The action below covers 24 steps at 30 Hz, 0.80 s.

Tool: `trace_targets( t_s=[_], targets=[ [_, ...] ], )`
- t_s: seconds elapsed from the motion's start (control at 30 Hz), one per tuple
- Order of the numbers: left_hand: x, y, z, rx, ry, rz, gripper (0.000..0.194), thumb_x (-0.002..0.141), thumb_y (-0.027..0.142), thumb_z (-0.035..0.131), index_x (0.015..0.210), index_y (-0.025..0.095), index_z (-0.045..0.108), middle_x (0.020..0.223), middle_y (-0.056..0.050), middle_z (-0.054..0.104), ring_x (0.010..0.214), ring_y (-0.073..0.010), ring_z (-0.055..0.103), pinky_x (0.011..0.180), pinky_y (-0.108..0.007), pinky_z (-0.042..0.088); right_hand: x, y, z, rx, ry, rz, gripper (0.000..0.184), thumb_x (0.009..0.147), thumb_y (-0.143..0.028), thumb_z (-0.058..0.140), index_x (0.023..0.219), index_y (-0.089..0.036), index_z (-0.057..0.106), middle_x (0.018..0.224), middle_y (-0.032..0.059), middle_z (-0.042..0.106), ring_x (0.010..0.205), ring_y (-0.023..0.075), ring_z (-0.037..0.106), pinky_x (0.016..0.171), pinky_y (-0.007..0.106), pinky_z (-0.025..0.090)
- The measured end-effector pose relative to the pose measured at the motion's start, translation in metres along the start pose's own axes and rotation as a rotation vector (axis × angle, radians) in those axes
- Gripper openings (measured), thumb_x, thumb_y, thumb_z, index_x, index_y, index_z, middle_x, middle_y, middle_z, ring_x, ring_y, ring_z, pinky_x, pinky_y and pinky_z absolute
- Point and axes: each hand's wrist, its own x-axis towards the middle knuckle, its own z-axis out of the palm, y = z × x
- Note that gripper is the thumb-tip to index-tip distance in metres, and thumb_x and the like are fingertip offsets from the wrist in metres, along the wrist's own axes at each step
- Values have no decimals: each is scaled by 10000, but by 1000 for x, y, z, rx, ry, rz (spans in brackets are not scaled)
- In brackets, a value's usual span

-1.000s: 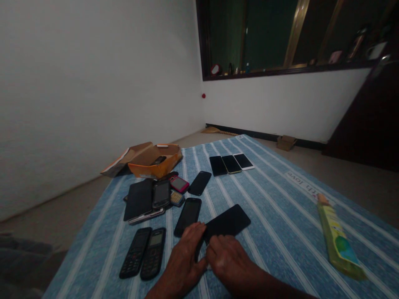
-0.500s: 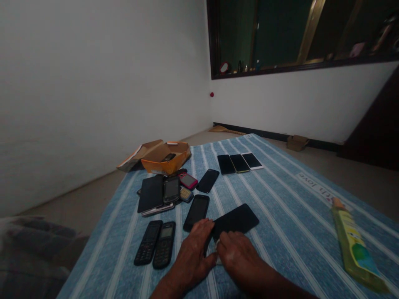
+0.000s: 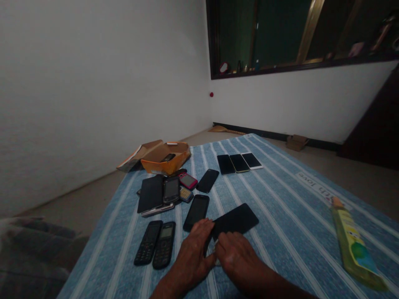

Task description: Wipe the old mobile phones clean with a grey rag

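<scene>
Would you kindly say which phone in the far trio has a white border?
The rightmost phone: its border is white; the left phone and middle phone have black fronts.

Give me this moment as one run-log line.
left hand: by left end of flat black rectangular smartphone | right hand: curled at smartphone's near edge, grip hidden | nearby: open orange cardboard box, yellow-green bottle
</scene>
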Motion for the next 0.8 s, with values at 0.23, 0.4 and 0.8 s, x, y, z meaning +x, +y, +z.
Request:
trace_targets(
  t_s=[0.23,0.4,0.8],
  targets=[
    [-1,-7,1,13,62,25,639,774,377,714,1365,225,524,1359,-125,601,1271,-323,547,1044,-448,488,7,1,-10,-22,-115,-8,211,781,2,520,926,-138,582,920,84,627,826,239,594,783,365,484],
    [-3,-14,7,35,77,32,657,769,369,713,1377,218,513,1367,-128,594,1267,-330,550,1035,-458,492,5,4,-5,-31,-104,48,162,794,-44,534,891,-166,581,951,69,626,877,230,587,824,353,483],
    [-6,-22,20,-13,85,-9,656,770,357,661,1389,207,503,1389,-139,572,1297,-343,517,1039,-493,482,5,47,-25,12,-196,255,179,851,-32,517,864,-145,655,930,109,654,876,222,627,774,328,454]
  ],
)
